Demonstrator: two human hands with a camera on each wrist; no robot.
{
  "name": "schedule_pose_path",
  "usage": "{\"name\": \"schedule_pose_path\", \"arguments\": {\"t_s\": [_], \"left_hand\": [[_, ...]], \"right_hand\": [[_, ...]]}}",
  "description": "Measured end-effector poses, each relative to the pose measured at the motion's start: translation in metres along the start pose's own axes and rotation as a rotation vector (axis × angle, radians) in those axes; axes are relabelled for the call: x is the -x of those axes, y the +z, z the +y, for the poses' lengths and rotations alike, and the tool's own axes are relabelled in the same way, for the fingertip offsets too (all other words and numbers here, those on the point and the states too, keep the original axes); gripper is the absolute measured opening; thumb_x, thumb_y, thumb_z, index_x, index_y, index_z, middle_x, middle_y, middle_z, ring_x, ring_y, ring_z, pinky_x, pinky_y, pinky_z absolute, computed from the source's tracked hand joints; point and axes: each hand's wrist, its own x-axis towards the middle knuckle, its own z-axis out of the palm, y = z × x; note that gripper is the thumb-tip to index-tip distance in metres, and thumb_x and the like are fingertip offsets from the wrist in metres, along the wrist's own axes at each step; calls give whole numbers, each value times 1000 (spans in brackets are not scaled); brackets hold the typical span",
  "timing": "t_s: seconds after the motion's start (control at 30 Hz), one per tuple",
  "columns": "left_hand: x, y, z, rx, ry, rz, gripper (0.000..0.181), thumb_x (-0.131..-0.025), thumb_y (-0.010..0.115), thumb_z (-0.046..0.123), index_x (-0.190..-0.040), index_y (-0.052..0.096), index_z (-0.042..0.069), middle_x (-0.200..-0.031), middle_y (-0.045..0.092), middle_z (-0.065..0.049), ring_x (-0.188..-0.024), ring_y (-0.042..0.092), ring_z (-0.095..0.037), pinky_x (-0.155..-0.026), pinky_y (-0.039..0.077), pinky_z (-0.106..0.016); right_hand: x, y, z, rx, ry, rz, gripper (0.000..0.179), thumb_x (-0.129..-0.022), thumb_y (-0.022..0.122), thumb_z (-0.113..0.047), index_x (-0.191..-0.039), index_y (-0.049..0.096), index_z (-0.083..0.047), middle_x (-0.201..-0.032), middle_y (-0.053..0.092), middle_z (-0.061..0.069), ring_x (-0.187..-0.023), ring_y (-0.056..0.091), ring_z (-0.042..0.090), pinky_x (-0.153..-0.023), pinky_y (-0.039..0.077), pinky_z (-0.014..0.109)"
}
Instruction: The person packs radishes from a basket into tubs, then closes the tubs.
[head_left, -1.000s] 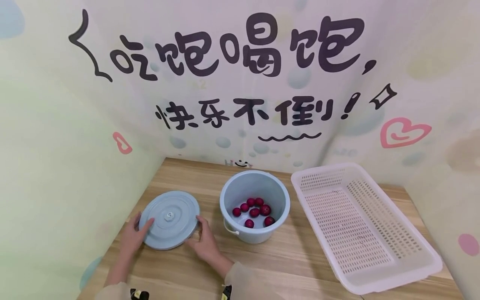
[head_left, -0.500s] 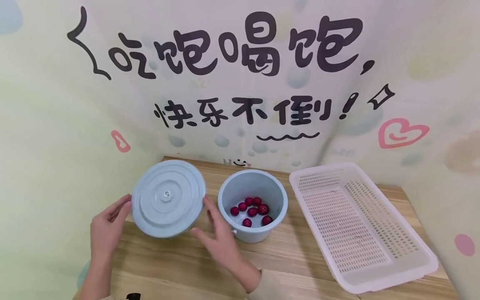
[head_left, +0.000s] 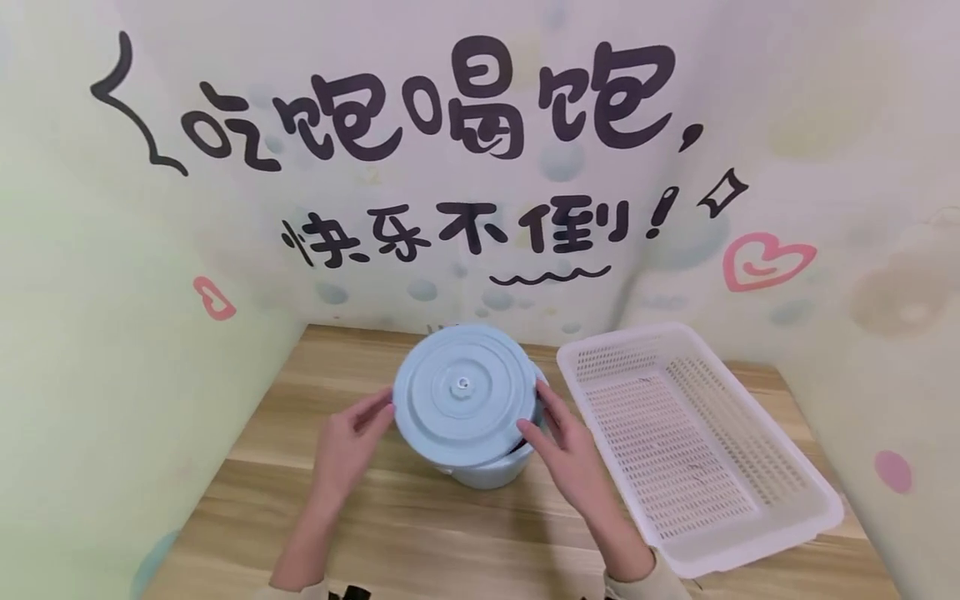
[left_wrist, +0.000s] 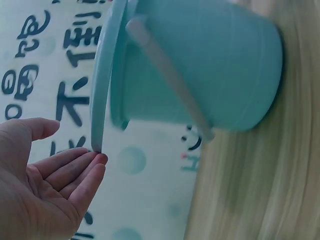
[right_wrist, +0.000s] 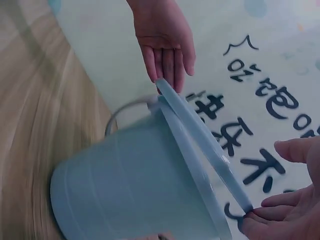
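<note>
A round light-blue lid (head_left: 431, 421) with a small central knob lies tilted over the mouth of the light-blue bucket (head_left: 491, 477). My left hand (head_left: 348, 442) supports the lid's left edge on nearly straight fingertips; in the left wrist view its thumb stands off the lid (left_wrist: 101, 85). On the opposite edge, my right hand (head_left: 573, 454) touches the rim with extended fingers, as the right wrist view shows. A wedge-shaped gap shows there between the lid (right_wrist: 200, 135) and the bucket's rim. The lid hides nearly all the bucket's inside. A bail handle (left_wrist: 172, 75) hangs on the bucket's side.
To the right of the bucket stands a white perforated plastic basket (head_left: 660, 546), close beside my right forearm. Everything rests on a wood-grain table (head_left: 420, 550). A patterned wall covering (head_left: 420, 175) with large black writing closes off the back and sides.
Both hands have lifted the lid off the table at the left and carried it right, over the bucket. The red round fruits inside, visible before, are now covered.
</note>
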Motion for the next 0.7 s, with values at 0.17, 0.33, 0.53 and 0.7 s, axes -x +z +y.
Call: {"name": "schedule_pose_path", "arguments": {"t_s": [0.17,0.33,0.53,0.7], "left_hand": [[2,18,-2,-3,18,-27,38,-97,65,17,-131,63,1,-129,67,-19,-118,67,-31,-94,57,-28],[4,23,1,-28,24,-41,39,-96,67,16,-132,63,2,-130,67,-19,-118,67,-31,-95,57,-28],[2,22,2,-61,19,-52,39,-96,66,17,-133,63,3,-132,66,-17,-119,67,-31,-96,56,-29],[-4,17,-1,-114,41,-65,41,-98,64,20,-134,61,2,-131,67,-16,-121,65,-30,-99,56,-34]], "right_hand": [[-1,-13,10,77,56,6,65,-98,65,-23,-151,37,2,-155,42,20,-148,36,29,-122,31,43],[-1,-19,19,129,69,-10,64,-98,64,-25,-150,38,2,-155,42,20,-147,37,31,-120,34,44],[-5,-25,23,149,76,-41,64,-98,64,-26,-150,39,2,-155,42,21,-145,40,34,-116,39,47],[-11,-35,20,173,84,-107,64,-98,63,-25,-149,39,4,-154,42,24,-144,40,38,-118,37,50]]}}
